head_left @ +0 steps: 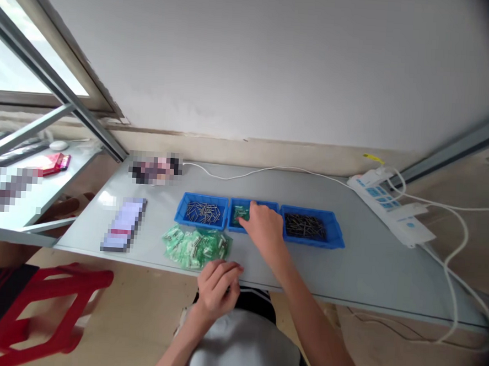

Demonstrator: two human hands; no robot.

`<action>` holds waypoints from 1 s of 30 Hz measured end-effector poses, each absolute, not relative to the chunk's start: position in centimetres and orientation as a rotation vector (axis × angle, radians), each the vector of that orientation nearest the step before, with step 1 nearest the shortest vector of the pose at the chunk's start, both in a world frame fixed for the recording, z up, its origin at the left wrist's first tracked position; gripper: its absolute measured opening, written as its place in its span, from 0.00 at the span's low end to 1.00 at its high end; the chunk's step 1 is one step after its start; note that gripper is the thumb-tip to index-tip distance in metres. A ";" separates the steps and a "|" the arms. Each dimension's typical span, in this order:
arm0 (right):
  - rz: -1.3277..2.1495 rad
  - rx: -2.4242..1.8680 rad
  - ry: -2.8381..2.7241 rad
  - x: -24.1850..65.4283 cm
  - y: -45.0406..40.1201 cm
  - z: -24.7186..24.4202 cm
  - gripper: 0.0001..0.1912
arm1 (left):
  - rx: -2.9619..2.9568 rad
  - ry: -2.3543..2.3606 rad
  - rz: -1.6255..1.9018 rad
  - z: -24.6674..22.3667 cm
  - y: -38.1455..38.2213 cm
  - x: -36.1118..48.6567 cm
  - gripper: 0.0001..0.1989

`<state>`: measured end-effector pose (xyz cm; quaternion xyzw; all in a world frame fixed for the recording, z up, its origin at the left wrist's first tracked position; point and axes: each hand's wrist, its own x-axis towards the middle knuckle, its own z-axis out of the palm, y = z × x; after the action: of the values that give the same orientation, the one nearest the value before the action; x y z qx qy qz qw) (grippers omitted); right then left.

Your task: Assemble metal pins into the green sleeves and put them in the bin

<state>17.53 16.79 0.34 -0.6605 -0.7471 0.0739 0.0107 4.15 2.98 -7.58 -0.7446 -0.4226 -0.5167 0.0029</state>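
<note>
My right hand (264, 225) reaches into the middle blue tray (263, 204), its thumb and index finger apart over small green packets (241, 213). Its other fingers are partly hidden. At the table's front edge my left hand (219, 286) is closed with curled fingers; whatever lies inside them is hidden. Just beyond it is a pile of green plastic packets (197, 247) with small pale metal pieces in them. The left blue tray (180, 209) holds silvery screw-like pieces (203, 212). Dark screw-like pieces (305, 226) fill much of the right blue tray (335, 232).
A phone (124, 224) lies at the table's left, with a blurred object (155, 169) behind it. The white power strip (390, 205) and its cables occupy the right side. Beyond the metal frame, a person sits on a red stool (65, 304) at another table.
</note>
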 end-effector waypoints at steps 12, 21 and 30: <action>0.436 -2.201 -2.144 17.9 17.2 -0.9 0.15 | -2.403 -1.324 -1.635 -8.9 4.1 4.8 0.18; 0.518 -2.120 -2.123 18.0 17.1 -0.9 0.14 | -2.404 -1.342 -1.606 -8.8 4.2 4.6 0.18; 0.572 -1.976 -2.048 18.4 16.9 -0.4 0.13 | -2.407 -1.362 -1.566 -9.0 4.1 4.7 0.18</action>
<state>18.44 16.90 -0.39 -0.6759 -0.7006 0.1956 0.1189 4.72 4.07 -9.01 -0.7571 -0.4286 -0.4927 -0.0185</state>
